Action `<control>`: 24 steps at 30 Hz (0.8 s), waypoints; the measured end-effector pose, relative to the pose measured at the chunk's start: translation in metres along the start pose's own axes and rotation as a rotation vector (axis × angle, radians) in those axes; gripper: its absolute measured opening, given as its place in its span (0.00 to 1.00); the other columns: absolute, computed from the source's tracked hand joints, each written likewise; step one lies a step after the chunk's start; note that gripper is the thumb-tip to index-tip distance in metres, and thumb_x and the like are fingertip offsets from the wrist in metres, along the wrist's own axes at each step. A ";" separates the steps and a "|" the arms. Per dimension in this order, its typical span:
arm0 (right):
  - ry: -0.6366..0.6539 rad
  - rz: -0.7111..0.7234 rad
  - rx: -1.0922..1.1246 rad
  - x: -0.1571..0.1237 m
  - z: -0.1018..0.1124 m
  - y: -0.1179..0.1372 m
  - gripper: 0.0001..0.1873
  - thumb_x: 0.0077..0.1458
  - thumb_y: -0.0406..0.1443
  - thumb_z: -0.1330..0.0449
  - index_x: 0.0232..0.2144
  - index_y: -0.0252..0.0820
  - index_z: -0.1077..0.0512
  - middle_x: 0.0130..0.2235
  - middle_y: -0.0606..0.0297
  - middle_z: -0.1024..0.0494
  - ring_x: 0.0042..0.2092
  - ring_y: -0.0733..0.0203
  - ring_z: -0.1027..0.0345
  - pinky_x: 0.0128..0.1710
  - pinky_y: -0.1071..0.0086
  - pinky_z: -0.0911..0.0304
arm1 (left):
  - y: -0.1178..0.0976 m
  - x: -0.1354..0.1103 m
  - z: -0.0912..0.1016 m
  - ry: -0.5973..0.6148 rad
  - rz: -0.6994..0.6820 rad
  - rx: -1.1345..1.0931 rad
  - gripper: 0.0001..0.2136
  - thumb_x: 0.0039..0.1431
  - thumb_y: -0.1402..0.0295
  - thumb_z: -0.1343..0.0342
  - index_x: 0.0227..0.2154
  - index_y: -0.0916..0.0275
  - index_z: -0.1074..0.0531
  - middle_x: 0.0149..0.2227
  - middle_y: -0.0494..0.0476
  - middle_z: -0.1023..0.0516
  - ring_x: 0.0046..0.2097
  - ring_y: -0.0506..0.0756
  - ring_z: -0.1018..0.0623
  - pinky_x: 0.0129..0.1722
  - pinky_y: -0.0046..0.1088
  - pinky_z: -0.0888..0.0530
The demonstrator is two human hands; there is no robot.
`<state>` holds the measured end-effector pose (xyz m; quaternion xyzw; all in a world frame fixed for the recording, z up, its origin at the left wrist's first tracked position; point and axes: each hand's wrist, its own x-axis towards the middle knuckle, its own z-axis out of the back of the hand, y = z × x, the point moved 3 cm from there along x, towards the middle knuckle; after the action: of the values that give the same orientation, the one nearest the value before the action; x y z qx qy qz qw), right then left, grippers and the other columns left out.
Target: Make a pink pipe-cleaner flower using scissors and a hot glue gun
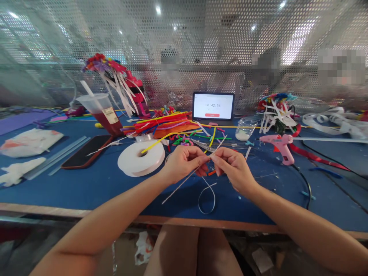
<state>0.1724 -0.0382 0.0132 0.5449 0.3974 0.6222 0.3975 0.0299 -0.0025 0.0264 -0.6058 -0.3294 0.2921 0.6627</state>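
Observation:
My left hand [188,163] and my right hand [231,165] meet over the front of the blue table, both closed in a pinch. Between them runs a thin white stem [179,187], slanting from lower left up past the fingertips to the right. A narrow pale ribbon [214,197] hangs below the fingers in a loop; where it joins the stem is hidden. Just behind the hands lie scissors [202,145], partly covered. Left of my left hand sits a wide white ribbon spool [140,158], with a yellow pipe cleaner [158,142] across it.
A pink glue gun [280,147] with a cord lies right. A phone [87,151] and a drink cup [105,113] stand left. Behind are bundled pipe cleaners [161,124], a tablet timer [213,105] and finished-looking flower bunches [277,111]. The table edge [184,221] is close in front.

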 end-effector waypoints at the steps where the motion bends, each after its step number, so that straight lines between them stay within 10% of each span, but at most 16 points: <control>1: -0.005 -0.029 0.034 0.000 -0.001 -0.001 0.10 0.55 0.40 0.43 0.26 0.41 0.32 0.17 0.74 0.34 0.19 0.73 0.42 0.21 0.76 0.46 | -0.002 -0.001 0.001 -0.029 -0.027 0.064 0.12 0.51 0.61 0.40 0.25 0.67 0.29 0.21 0.52 0.24 0.23 0.49 0.24 0.23 0.23 0.25; 13: -0.056 -0.212 0.148 0.002 -0.002 -0.003 0.14 0.50 0.43 0.40 0.22 0.39 0.31 0.15 0.73 0.33 0.19 0.73 0.44 0.20 0.76 0.48 | -0.004 -0.013 -0.001 -0.276 -0.815 1.038 0.10 0.59 0.71 0.50 0.31 0.64 0.23 0.26 0.55 0.21 0.27 0.48 0.23 0.28 0.20 0.28; 24: -0.097 -0.113 0.125 0.007 0.004 -0.006 0.10 0.49 0.42 0.38 0.29 0.40 0.28 0.18 0.73 0.32 0.20 0.72 0.40 0.20 0.76 0.44 | -0.003 -0.007 0.004 -0.211 -0.158 0.158 0.06 0.52 0.68 0.42 0.28 0.66 0.24 0.21 0.52 0.23 0.21 0.49 0.24 0.21 0.20 0.25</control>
<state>0.1758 -0.0289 0.0102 0.5749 0.4459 0.5456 0.4159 0.0226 -0.0061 0.0288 -0.4898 -0.4201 0.3261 0.6909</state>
